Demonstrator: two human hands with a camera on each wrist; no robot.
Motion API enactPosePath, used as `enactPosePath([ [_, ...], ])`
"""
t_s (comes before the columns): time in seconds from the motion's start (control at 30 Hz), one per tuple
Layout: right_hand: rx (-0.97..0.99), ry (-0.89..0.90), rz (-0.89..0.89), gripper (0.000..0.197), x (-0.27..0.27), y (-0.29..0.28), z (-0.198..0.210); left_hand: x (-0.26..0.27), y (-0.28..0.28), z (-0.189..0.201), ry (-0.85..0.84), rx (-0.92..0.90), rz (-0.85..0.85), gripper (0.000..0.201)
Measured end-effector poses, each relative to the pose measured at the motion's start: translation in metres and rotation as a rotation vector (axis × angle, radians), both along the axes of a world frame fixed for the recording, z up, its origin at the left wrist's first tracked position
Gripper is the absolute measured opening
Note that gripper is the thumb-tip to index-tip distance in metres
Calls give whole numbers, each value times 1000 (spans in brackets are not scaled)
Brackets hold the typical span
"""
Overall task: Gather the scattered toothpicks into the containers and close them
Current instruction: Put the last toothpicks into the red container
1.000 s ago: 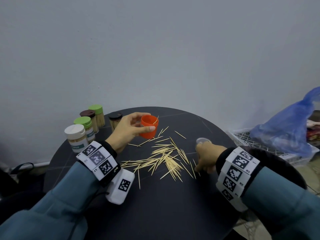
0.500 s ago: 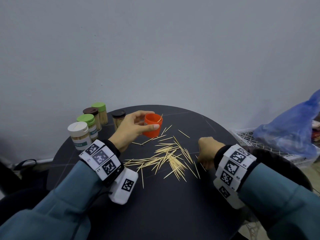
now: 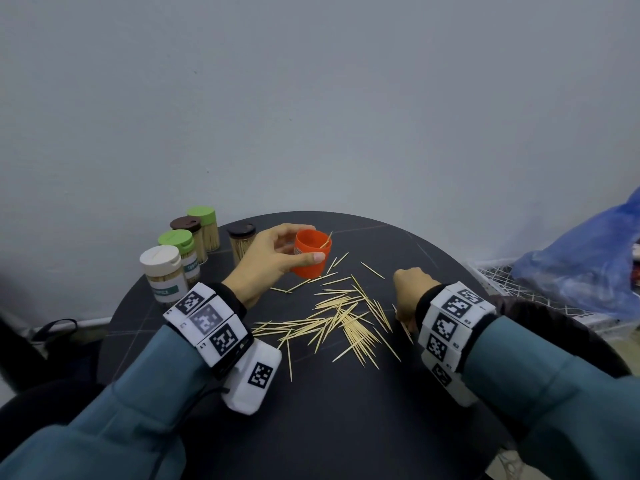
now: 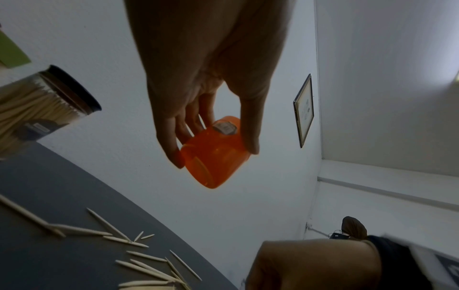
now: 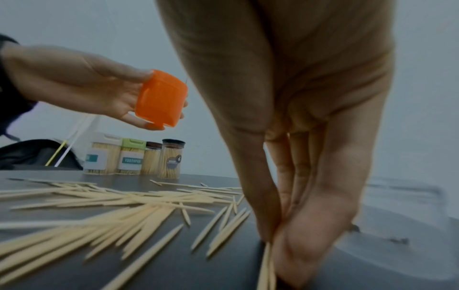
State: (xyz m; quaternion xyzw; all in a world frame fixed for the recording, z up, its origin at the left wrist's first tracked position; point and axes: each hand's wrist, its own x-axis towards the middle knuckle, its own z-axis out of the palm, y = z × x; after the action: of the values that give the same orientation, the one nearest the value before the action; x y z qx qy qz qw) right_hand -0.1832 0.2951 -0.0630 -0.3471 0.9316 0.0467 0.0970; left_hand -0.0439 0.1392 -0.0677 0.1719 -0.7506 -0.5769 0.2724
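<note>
The left hand point(image 3: 273, 256) grips the orange cup point(image 3: 311, 252) above the table point(image 3: 346, 427), one toothpick inside. Right of the scattered toothpicks point(image 3: 339, 318), the right hand point(image 3: 410, 289) pinches several. Five capped jars point(image 3: 180, 251) stand left of the cup.

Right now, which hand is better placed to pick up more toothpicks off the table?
The right hand. Its fingertips already pinch toothpicks at the pile's edge, while the left hand is busy holding the orange cup above the table.
</note>
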Motion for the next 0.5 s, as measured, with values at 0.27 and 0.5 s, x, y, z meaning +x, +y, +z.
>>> enactPosePath([
  [0.27,-64,-21,100,27,9,-20,-6,-1,-1,0,-3,-17,5,54],
  [0.5,6,-177,214,56,24,-15,-14,-2,0,0,4,-10,8,53],
])
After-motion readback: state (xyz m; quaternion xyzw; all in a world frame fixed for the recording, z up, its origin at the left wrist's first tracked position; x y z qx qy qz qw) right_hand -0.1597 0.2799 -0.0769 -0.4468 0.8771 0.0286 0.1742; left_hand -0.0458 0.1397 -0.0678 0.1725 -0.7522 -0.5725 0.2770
